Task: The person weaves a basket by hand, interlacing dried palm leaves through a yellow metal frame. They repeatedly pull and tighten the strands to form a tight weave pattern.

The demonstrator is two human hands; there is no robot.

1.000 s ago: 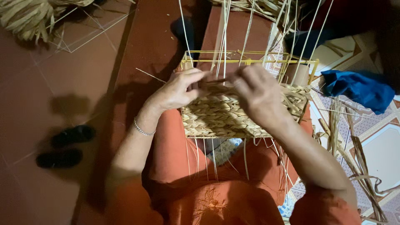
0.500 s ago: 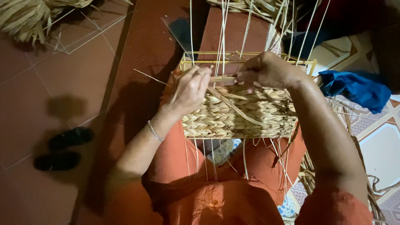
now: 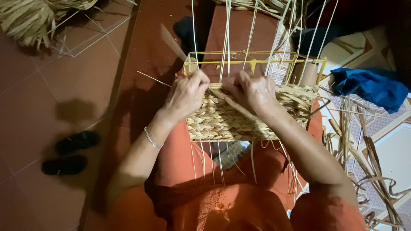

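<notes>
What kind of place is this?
Probably a home floor used for basket weaving: a half-woven basket on a yellow frame, a bundle of dried straw on red floor tiles, black sandals nearby.

The woven basket (image 3: pixel 239 117) is a rectangular piece of pale, braided straw built on a yellow wire frame (image 3: pixel 252 55), resting across the person's lap with its finished woven wall facing up toward the camera. The upper part of the frame remains bare, with thin upright straw strands (image 3: pixel 226 38) rising past it out of the weave. A flat straw strip (image 3: pixel 233 105) lies diagonally across the top edge of the woven wall, where both hands meet it.
</notes>
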